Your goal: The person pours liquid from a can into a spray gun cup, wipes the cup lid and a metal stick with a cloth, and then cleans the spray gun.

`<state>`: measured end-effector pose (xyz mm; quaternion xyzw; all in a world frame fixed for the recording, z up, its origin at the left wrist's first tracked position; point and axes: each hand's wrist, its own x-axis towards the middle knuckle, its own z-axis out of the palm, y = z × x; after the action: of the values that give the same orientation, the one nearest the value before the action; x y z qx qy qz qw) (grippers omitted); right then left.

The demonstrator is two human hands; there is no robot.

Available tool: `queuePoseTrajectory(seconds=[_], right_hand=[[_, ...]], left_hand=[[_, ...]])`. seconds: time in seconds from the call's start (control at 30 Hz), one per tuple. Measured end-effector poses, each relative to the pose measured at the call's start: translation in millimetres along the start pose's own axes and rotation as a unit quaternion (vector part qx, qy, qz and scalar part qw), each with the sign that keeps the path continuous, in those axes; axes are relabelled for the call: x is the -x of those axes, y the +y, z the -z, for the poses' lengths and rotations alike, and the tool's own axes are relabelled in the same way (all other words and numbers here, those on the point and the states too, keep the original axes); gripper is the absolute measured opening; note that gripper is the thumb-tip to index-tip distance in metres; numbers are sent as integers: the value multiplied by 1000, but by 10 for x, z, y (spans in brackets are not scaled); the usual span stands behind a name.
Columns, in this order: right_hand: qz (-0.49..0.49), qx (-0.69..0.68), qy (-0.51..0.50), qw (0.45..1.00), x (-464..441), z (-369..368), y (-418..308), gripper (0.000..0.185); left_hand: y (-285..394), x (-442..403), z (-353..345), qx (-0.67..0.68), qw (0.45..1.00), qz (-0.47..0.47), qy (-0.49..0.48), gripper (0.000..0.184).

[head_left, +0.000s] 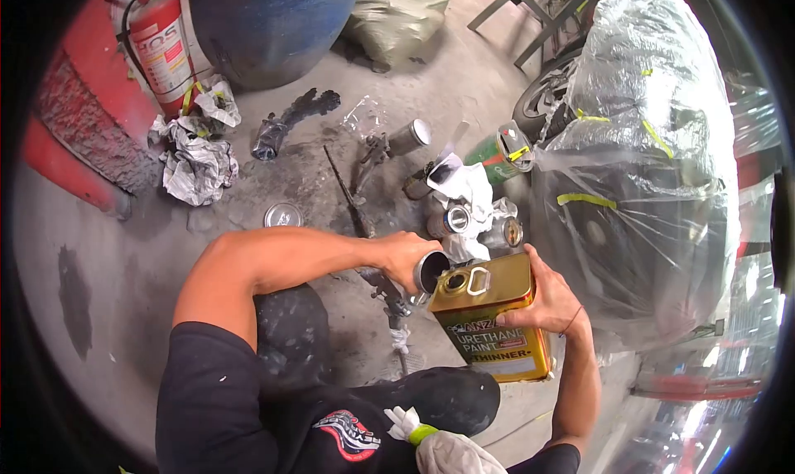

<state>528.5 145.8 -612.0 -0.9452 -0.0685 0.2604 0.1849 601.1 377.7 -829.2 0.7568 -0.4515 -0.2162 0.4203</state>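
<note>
My left hand [404, 257] is closed around a small metal cup [421, 285] with a dark inside. The cup's mouth is tilted toward the open round spout of a gold rectangular can of urethane paint thinner [489, 317]. Gripping that can at its right side is my right hand [546, 298], thumb on the front and fingers behind. The can leans toward the cup, and rim and spout are very close; whether they touch I cannot tell. No liquid stream shows. Just beyond stand an opened tin [457, 219] and another small can [508, 231] among white paper.
Beyond my hands are a green container [497, 158], a silver cup [410, 137] and a dirty stand [358, 213]. A lid [283, 216] lies left. Plastic sheeting [646, 168] covers a vehicle at right. A fire extinguisher [161, 52], crumpled paper [199, 168] and blue drum [273, 27] stand back left.
</note>
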Motion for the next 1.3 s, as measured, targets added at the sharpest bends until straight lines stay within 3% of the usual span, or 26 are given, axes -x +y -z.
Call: queuePoseTrajectory(seconds=[0.1,0.4,0.5,0.63,0.77,0.8,0.87,0.93,0.97,1.03,1.07,1.17,1.2,1.3], right_hand=[[16,21,24,999,5,54,128,127],[7,-101,103,990,528,296,496,126],[19,-310,201,929,829,334,837,128],[-15,-313,291,904,1305,471,1401,124],[-132,-209,415,875,1592,382,1922,124],[-171,-160,449,862,1644,318,2064,124],[-192,-143,491,838,1653,107,2391,121],[-288,-14,526,800,1511,-101,2547,112],[-290,-18,528,798,1431,-263,2736,112],[-304,41,595,743,1220,-630,3123,100],[-302,33,587,751,1137,-760,3239,100],[-330,-108,683,643,823,-1215,3571,88],[-326,-116,677,649,692,-1320,3585,88],[-334,-152,715,595,384,-1638,3581,95]], left_hand=[[5,-65,45,16,1000,-4,-16,80],[58,-218,-44,94,995,-27,-6,83],[-1,-234,-14,83,996,-14,6,85],[-249,-195,-46,32,999,19,-12,90],[-462,-58,-111,38,994,100,-14,94],[-431,-70,-89,32,989,145,-22,95],[-471,-78,-124,12,989,150,-13,94],[-458,-92,-119,3,988,152,-19,93],[-447,-99,-119,2,986,166,-16,93],[-445,-141,-94,-2,986,168,-16,92],[-456,-96,-86,-1,984,176,-13,91],[-569,1,-35,14,973,230,24,88],[-574,-16,28,5,968,250,24,87],[-690,39,180,11,964,263,27,87]])
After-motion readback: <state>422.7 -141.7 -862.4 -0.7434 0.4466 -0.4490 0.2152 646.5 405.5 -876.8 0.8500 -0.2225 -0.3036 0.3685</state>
